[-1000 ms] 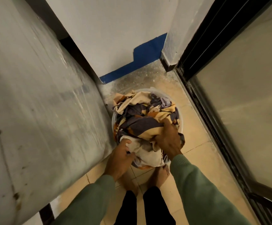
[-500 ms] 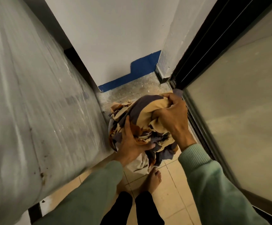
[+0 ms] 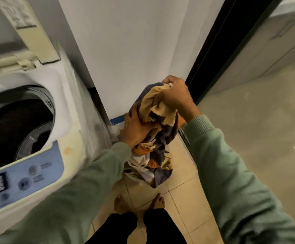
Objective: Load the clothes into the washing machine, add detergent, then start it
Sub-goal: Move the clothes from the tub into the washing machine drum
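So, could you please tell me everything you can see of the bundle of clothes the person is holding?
The bundle of clothes is crumpled soft fabric in tan, dark grey-blue, orange and white patches. It hangs bunched in the air above the tiled floor, to the right of the open top-loading washing machine. The right hand grips its top in a fist; the left hand clasps its left side. Its loose lower end dangles above the person's bare feet.

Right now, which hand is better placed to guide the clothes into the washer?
Left. The left hand grips the bundle of clothes on the side nearest the open drum; the right hand holds its far top.
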A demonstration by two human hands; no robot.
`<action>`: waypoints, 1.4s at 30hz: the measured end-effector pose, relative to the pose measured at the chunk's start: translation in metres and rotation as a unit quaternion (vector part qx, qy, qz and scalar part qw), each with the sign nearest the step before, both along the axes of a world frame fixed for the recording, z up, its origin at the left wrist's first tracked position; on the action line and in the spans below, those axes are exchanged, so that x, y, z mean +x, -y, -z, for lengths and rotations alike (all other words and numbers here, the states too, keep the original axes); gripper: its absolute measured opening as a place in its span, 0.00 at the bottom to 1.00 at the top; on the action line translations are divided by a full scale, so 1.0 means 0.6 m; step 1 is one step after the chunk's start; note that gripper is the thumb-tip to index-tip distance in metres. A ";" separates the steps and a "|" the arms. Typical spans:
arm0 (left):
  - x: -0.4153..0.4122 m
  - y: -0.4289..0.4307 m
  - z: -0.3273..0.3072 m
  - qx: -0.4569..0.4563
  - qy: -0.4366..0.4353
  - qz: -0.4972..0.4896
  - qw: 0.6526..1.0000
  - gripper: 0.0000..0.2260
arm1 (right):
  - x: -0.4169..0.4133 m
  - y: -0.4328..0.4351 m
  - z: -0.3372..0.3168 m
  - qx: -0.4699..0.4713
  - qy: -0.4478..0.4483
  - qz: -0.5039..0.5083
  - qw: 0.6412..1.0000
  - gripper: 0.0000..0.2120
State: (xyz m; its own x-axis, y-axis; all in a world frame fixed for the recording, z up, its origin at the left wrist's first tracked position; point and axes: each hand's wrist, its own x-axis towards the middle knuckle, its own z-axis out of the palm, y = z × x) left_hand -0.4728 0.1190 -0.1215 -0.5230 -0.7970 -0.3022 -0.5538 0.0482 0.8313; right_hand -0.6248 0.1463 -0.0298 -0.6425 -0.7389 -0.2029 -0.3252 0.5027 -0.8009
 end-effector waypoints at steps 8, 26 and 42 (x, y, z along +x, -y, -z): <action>0.028 0.023 -0.215 -0.153 -0.071 0.038 0.985 0.48 | 0.037 0.008 -0.218 -0.021 0.012 -0.042 0.999 0.14; -0.012 0.089 -0.539 -0.178 -0.437 -0.285 0.834 0.10 | 0.002 -0.009 -0.225 -0.112 -0.004 -0.317 0.942 0.72; 0.075 0.112 -0.565 -0.149 -0.399 -0.204 0.881 0.07 | -0.071 -0.058 -0.129 -0.074 0.087 -0.131 0.985 0.11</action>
State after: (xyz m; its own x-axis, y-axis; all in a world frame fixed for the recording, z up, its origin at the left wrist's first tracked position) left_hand -0.4277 0.0518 0.2173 -0.1250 -0.9497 0.2871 0.1793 0.2630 0.9480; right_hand -0.6675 0.1810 0.0478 -0.3901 -0.9046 -0.1716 -0.2792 0.2938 -0.9142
